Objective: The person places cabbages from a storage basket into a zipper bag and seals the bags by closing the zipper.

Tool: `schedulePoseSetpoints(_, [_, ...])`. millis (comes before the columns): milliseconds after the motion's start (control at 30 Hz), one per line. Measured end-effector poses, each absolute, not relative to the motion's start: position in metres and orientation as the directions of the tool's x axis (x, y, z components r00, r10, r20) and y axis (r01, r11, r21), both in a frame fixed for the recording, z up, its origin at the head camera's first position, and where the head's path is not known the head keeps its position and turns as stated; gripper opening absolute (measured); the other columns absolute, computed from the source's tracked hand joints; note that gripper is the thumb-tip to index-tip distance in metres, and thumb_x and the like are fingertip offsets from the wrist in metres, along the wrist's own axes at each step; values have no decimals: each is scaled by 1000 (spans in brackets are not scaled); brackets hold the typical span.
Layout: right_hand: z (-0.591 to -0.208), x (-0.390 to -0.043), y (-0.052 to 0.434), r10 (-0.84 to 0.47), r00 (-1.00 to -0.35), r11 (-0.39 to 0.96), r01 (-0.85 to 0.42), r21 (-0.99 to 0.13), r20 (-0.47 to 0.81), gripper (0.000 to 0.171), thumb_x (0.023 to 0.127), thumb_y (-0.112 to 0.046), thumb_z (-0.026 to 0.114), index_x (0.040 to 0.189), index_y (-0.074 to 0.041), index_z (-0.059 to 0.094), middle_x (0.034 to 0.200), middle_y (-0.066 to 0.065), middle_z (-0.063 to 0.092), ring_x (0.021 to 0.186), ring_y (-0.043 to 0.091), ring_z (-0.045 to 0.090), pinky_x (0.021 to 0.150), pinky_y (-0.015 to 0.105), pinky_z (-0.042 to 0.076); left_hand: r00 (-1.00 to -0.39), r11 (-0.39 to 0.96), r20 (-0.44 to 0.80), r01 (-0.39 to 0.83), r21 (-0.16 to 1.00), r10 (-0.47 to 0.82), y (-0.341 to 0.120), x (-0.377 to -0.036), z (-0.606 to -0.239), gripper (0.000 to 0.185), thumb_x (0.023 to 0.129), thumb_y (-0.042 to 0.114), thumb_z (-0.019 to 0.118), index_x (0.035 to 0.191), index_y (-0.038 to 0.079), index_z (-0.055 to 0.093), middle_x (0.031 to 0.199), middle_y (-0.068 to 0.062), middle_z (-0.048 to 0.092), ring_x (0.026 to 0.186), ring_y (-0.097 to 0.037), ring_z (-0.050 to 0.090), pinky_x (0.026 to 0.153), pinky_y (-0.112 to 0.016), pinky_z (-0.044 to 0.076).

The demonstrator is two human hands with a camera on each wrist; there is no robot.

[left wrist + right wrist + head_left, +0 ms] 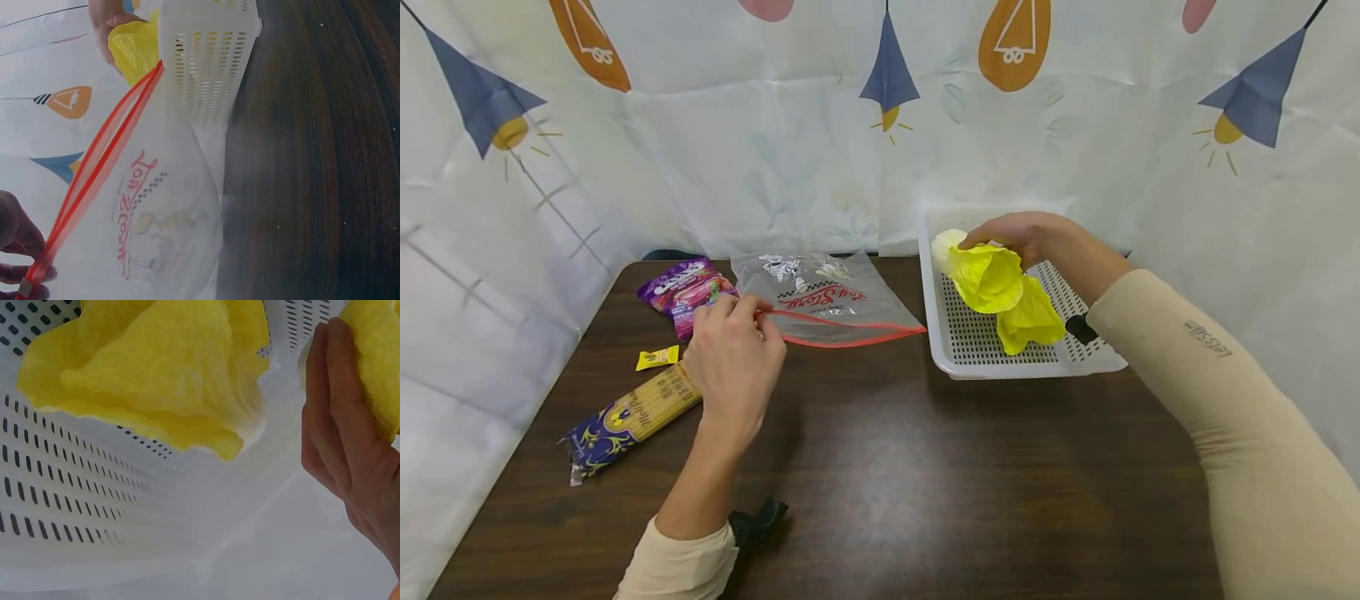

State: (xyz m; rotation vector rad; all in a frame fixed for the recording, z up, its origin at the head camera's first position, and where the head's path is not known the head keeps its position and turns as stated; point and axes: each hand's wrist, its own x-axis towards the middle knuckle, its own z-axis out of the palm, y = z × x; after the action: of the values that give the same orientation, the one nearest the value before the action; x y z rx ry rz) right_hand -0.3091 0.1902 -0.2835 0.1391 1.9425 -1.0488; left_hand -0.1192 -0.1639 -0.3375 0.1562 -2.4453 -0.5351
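Overhead, the left hand [732, 358] pinches the bag [831, 302] by its red zip edge on the table [925, 483]; the right hand [1026, 237] grips a cabbage [988, 275] over the basket [970, 346]. Left wrist: fingers [19, 240] pinch the zip. Right wrist: fingers [337, 419] curl round a leaf.

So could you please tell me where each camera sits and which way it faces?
Head: above, looking forward and down at the table; both hands and sleeves show.
Left wrist: beside the left hand, facing along the zip bag.
Right wrist: by the right hand, facing into the white basket.
All three show the yellow lettuce.
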Motion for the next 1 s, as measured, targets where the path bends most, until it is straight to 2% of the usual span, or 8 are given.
schedulePoseSetpoints(200, [-278, -305, 204, -339, -567, 559, 520, -646, -751, 66, 107, -47, 50, 152, -7, 24, 123, 11, 54, 102, 22, 65, 95, 38, 59, -789, 905, 563, 24, 425, -244, -161, -123, -336, 18, 93, 10, 62, 101, 5, 77, 102, -17, 70, 88, -40, 58, 65, -59, 52])
schedulePoseSetpoints(333, [-273, -300, 212, -397, -540, 483, 565, -669, -743, 56, 109, -47, 46, 146, -8, 30, 117, 8, 58, 99, 21, 66, 93, 38, 60, -779, 897, 572, 28, 441, -256, -160, -123, -334, 19, 92, 10, 62, 100, 5, 78, 98, -16, 69, 86, -40, 58, 63, -59, 51])
schedulePoseSetpoints(467, [-268, -295, 218, -434, -546, 422, 580, -697, -717, 52, 109, -48, 45, 142, -9, 34, 112, 6, 61, 96, 19, 67, 91, 36, 61, -769, 892, 582, 35, 451, -265, -160, -124, -331, 19, 92, 10, 62, 100, 6, 79, 95, -14, 68, 84, -38, 56, 59, -58, 49])
schedulePoseSetpoints(667, [-261, -289, 225, -491, -559, 295, 615, -731, -668, 51, 107, -46, 52, 142, -11, 38, 111, 5, 65, 94, 19, 70, 88, 35, 62, -744, 886, 605, 39, 461, -282, -160, -126, -330, 19, 93, 13, 62, 101, 8, 79, 96, -13, 68, 85, -38, 58, 54, -58, 46])
schedulePoseSetpoints(800, [-257, -282, 229, -548, -546, 219, 637, -739, -633, 48, 108, -44, 50, 142, -11, 39, 110, 6, 67, 93, 20, 73, 84, 35, 63, -739, 883, 611, 48, 466, -282, -158, -127, -330, 20, 94, 14, 62, 102, 9, 79, 97, -12, 68, 86, -37, 59, 54, -58, 45])
schedulePoseSetpoints(1000, [-254, -267, 233, -626, -557, 172, 584, -793, -546, 47, 110, -39, 48, 147, -13, 34, 113, 7, 66, 95, 22, 73, 83, 36, 64, -726, 881, 627, 64, 469, -281, -155, -128, -333, 19, 94, 15, 63, 101, 9, 79, 96, -11, 69, 85, -36, 59, 53, -55, 44])
